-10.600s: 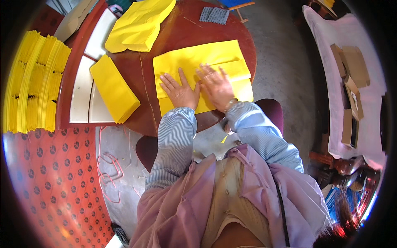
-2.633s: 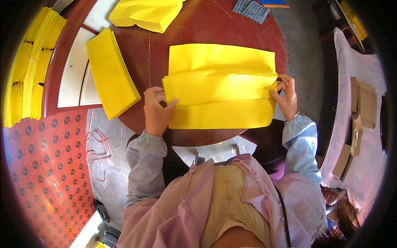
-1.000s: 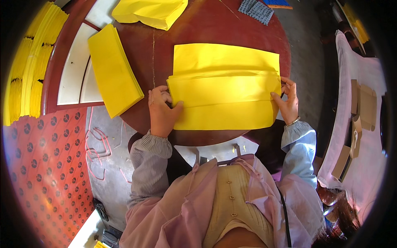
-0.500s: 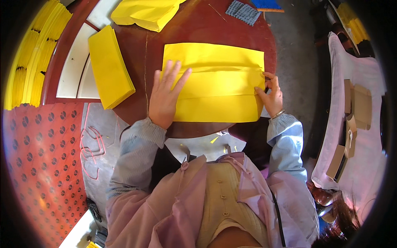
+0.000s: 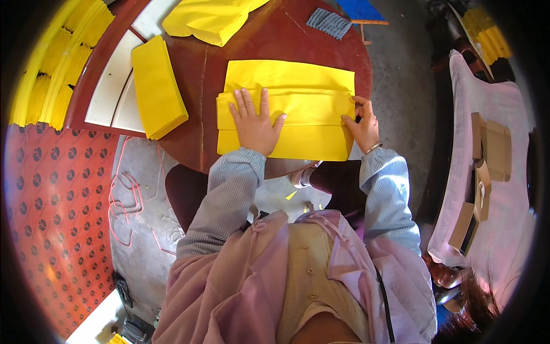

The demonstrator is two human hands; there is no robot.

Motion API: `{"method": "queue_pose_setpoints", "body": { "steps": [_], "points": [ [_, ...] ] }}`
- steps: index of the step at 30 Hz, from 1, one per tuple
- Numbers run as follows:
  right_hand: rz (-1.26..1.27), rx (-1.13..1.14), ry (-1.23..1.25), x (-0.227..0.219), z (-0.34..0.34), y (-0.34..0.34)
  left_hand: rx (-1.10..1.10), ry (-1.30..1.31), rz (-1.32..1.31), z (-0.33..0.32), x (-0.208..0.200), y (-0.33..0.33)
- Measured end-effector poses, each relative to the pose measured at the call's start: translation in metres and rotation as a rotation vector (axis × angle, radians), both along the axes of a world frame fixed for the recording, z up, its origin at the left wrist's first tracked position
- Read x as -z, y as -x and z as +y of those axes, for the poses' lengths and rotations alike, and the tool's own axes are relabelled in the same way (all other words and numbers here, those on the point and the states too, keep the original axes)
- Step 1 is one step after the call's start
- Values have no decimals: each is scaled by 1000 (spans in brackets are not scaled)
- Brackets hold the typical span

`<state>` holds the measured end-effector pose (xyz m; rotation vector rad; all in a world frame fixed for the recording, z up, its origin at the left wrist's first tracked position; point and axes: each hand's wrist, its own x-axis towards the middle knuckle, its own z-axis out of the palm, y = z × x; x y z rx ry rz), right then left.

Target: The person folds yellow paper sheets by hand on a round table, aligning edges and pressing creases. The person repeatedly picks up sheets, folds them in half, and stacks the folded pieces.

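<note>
A yellow sheet (image 5: 315, 137), paper or thin cloth, lies spread on a dark red rounded table (image 5: 252, 49). A folded band runs across its middle from left to right. On the left part of that band my left hand (image 5: 255, 126) rests flat, palm down and fingers spread. My right hand (image 5: 364, 126) pinches the sheet's right edge at the band between thumb and fingers. Left of the sheet is a neat stack of folded yellow pieces (image 5: 160, 89). A larger, creased yellow bundle (image 5: 206, 20) sits at the table's far side.
A grey bumpy pad (image 5: 328, 24) lies at the far right of the table, near a blue-topped stool (image 5: 364, 10). More yellow stacks (image 5: 57, 63) stand at the far left. Opened cardboard boxes (image 5: 495, 152) rest on a pink-covered table (image 5: 487, 103). A red cord (image 5: 134, 200) loops over the floor.
My left hand has moved right, from the sheet's left edge onto its folded band. My right hand stays at the right edge. The whole view has shifted slightly.
</note>
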<state>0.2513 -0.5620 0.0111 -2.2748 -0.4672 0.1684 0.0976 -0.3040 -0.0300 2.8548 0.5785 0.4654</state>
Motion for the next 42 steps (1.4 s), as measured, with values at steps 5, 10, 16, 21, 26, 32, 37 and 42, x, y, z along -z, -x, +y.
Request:
{"method": "queue_pose_setpoints", "body": {
  "steps": [5, 10, 16, 21, 26, 32, 37, 42],
  "points": [
    [-811, -88, 272, -7, 35, 34, -30, -14, -40, -2, 3, -4],
    [-576, -385, 314, 30, 115, 74, -86, -129, 136, -4, 1, -6],
    [-504, -167, 655, 35, 51, 27, -60, -27, 24, 39, 6, 14],
    [-298, -92, 744, 16, 37, 16, -64, -26, 125, 57, -5, 11],
    [-727, -240, 721, 2, 71, 38, -33, -92, 54, 53, -12, 5],
    [-616, -366, 61, 25, 130, 70, 380, 81, -264, 59, -7, -3],
    [-568, -310, 49, 17, 111, 67, 409, 271, -395, 64, -14, 6],
    [-499, -249, -56, 13, 93, 65, 390, 220, -440, 63, -18, 10]
  ]
}}
